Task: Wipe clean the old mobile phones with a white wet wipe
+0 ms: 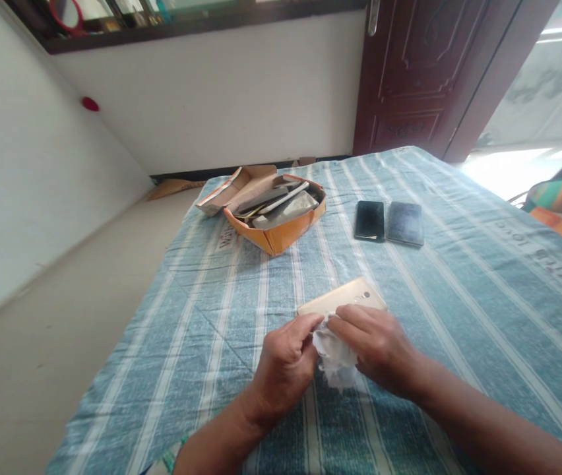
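Note:
A gold smartphone [341, 295] shows its back, with the camera and a round sensor near its right end. A crumpled white tissue [336, 353] hangs between my two hands at the phone's near edge. My left hand [288, 353] is closed, thumb and curled fingers pinching the tissue's left side. My right hand [377, 340] is closed on the tissue's upper right part, its fingers overlapping the phone's lower edge. The hands hide much of that edge, so whether either also grips the phone is unclear.
An orange cardboard box [285, 237] stands open beyond my hands, holding several phones and flat parts. Right of it lie a black phone [369, 221] and a greyish phone [405, 224], side by side. A blue striped cloth [187, 356] covers the surface.

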Tool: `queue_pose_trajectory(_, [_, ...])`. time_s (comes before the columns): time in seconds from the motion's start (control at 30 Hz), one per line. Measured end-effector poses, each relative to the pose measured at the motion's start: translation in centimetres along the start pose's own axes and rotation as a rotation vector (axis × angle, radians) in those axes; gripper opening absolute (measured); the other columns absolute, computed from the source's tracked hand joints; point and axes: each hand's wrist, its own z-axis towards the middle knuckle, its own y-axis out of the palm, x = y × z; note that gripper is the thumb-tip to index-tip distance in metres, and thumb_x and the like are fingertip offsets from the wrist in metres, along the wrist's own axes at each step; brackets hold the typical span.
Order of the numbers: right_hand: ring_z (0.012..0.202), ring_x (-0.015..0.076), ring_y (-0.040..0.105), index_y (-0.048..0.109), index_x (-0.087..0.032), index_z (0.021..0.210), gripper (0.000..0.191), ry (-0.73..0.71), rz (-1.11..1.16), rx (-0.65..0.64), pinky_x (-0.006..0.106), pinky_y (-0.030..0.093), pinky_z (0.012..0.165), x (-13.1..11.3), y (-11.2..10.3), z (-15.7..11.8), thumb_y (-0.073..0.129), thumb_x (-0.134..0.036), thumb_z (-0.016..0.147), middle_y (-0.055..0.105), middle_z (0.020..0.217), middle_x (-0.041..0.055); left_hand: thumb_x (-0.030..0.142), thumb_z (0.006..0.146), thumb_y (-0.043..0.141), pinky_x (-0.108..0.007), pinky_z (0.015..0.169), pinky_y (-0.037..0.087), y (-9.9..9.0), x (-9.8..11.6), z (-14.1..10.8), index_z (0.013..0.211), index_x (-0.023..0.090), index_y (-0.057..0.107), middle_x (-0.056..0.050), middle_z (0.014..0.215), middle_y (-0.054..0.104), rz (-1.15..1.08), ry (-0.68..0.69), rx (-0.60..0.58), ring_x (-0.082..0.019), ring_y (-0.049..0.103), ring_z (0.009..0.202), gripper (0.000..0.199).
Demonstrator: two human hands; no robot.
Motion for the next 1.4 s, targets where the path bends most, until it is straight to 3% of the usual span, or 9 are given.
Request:
queue_pose_trajectory(0.1, [0.062,0.0174,0.044,0.063,-0.014,0.074,0.036,0.033,-0.136,-0.01,0.031,0.034,0.055,1.0,0.0,-0.2,0.034,-0.011,0.095,0.054,0.068,0.0045,0.011,0.084,0.048,-0.025,0.064,0.05,-0.2,-0.6,-0.1,0.097,0.017,0.064,-0.003,0.081,0.068,0.263,0.138,0.063,-0.014,0.063,0.067,0.022])
queue_pose_trajectory(0.2, [0.065,0.0197,0.045,0.061,-0.014,0.07,0.029,0.079,-0.273,-0.097,0.033,0.038,0.058,1.4,0.5,-0.3,0.042,-0.01,0.091,0.055,0.069,0.0059,0.013,0.079,0.058,-0.03,0.065,0.052,-0.7,-0.9,0.1,0.099,0.016,0.061,-0.004,0.08,0.066,0.475,0.065,0.083,-0.017,0.061,0.069,0.021])
queue_pose_trajectory(0.33, [0.079,0.0246,0.051,0.063,-0.011,0.077,0.014,0.105,-0.306,-0.198,0.039,0.047,0.071,0.3,1.8,-0.5,0.052,-0.007,0.083,0.058,0.081,0.0107,0.02,0.07,0.069,-0.041,0.081,0.051,-1.2,-0.7,0.6,0.105,0.014,0.057,-0.01,0.1,0.066,0.614,0.015,0.006,-0.027,0.059,0.092,0.038])
queue_pose_trajectory(0.53, [0.112,0.032,0.047,0.059,0.002,0.11,0.03,0.043,-0.165,-0.178,0.047,0.044,0.099,-1.1,3.5,-1.2,0.045,-0.004,0.084,0.056,0.112,0.0227,0.016,0.068,0.061,-0.041,0.091,0.047,-1.0,-1.1,0.5,0.122,0.015,0.046,-0.009,0.115,0.061,0.596,-0.049,-0.129,-0.027,0.053,0.105,0.057])
queue_pose_trajectory(0.63, [0.123,0.0306,0.043,0.055,-0.001,0.118,0.035,0.002,-0.094,-0.121,0.047,0.043,0.103,-1.0,4.2,-1.5,0.04,-0.004,0.087,0.055,0.119,0.0215,0.011,0.064,0.056,-0.041,0.094,0.044,-1.0,-1.4,0.4,0.125,0.016,0.043,-0.008,0.119,0.059,0.569,-0.067,-0.169,-0.026,0.051,0.107,0.062])
queue_pose_trajectory(0.83, [0.116,0.0287,0.051,0.062,-0.004,0.107,0.027,-0.044,-0.093,-0.071,0.044,0.047,0.099,-0.4,4.8,-1.0,0.043,-0.005,0.089,0.061,0.111,0.0197,0.011,0.066,0.055,-0.041,0.09,0.044,-1.1,-1.2,0.7,0.123,0.018,0.044,-0.008,0.115,0.06,0.546,-0.074,-0.182,-0.026,0.052,0.104,0.059])
queue_pose_trajectory(0.97, [0.106,0.0271,0.056,0.065,-0.006,0.096,0.021,0.088,-0.207,-0.113,0.04,0.049,0.095,1.3,3.7,-0.6,0.046,-0.004,0.086,0.063,0.102,0.0177,0.023,0.07,0.065,-0.043,0.088,0.045,-1.1,-1.1,0.9,0.116,0.017,0.049,-0.009,0.113,0.062,0.546,-0.039,-0.175,-0.028,0.053,0.102,0.049])
queue_pose_trajectory(1.13, [0.098,0.0261,0.057,0.065,-0.011,0.086,0.024,0.214,-0.344,-0.123,0.041,0.051,0.09,3.2,2.6,-0.8,0.043,-0.002,0.085,0.063,0.092,0.0148,0.024,0.066,0.072,-0.044,0.088,0.046,-1.2,-0.7,1.1,0.115,0.015,0.051,-0.011,0.112,0.063,0.571,-0.051,-0.184,-0.03,0.055,0.102,0.054])
queue_pose_trajectory(1.4, [0.118,0.0297,0.051,0.062,-0.001,0.109,0.029,-0.099,-0.146,-0.078,0.044,0.047,0.099,0.0,4.8,-0.7,0.042,-0.006,0.089,0.062,0.112,0.0215,0.019,0.07,0.062,-0.043,0.089,0.046,-1.5,-1.6,0.8,0.127,0.015,0.044,-0.011,0.116,0.062,0.557,-0.006,-0.196,-0.027,0.055,0.102,0.06])
